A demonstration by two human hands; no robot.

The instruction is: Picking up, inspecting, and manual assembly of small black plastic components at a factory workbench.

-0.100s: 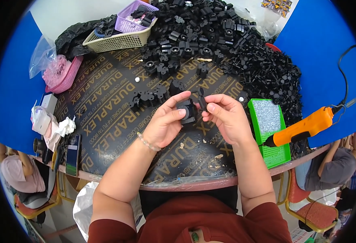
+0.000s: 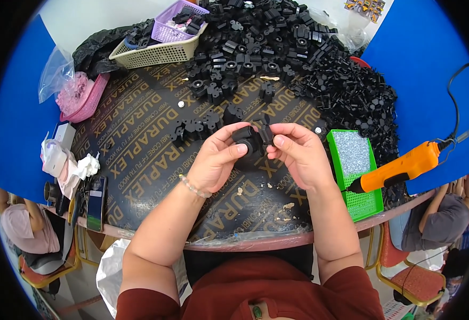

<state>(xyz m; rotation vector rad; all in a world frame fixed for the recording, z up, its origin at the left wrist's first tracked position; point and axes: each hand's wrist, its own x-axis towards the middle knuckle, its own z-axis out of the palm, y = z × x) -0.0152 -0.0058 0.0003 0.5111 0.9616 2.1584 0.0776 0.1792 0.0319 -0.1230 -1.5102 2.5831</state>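
My left hand (image 2: 218,160) grips a blocky black plastic part (image 2: 249,143) with a round feature facing me, between thumb and fingers. My right hand (image 2: 300,152) pinches a smaller, slim black plastic piece (image 2: 265,132) by its edge. The two pieces meet or nearly meet above the table; whether they touch I cannot tell. Just beyond my left fingers lies a small cluster of similar black parts (image 2: 197,128). To the right of my right hand, a green tray (image 2: 363,205) holds many small silvery screws (image 2: 350,152), and an orange electric screwdriver (image 2: 405,166) rests across it.
A large heap of black parts (image 2: 250,48) covers the far side, with slim black pieces (image 2: 352,90) at right. Baskets (image 2: 157,56) stand far left, a pink one (image 2: 88,101) nearer. A phone (image 2: 96,202) lies by the left edge. People (image 2: 29,224) sit on both sides.
The blocky part in my left hand has turned, so its round feature now shows. My right hand has barely moved, still pinching the slim piece.
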